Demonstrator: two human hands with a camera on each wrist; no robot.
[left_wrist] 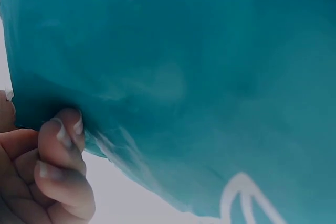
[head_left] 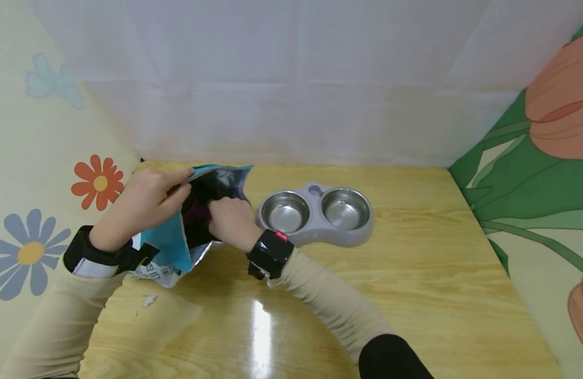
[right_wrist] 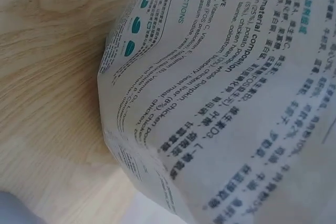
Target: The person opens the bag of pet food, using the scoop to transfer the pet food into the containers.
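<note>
While the left hand pinches the upper edge of a teal food bag at about nine o'clock on the wooden table, the right hand reaches into the bag's dark open mouth. The left wrist view shows the left hand's fingertips curled against the teal wall of the bag, gripping it. The right hand's fingers are hidden inside the opening, so I cannot tell whether they are clenched, loose or holding anything. The bag lies tilted with its mouth toward twelve o'clock and its printed bottom end toward the person. In the right wrist view the white back panel of the bag, covered with printed ingredient text, stands just above the table's wood grain.

Just beside the right hand, at about three o'clock from it, sits a grey double pet feeder with two steel bowls side by side. Both wrists carry black camera bands over beige sleeves. A small white scrap lies on the table near the left forearm.
</note>
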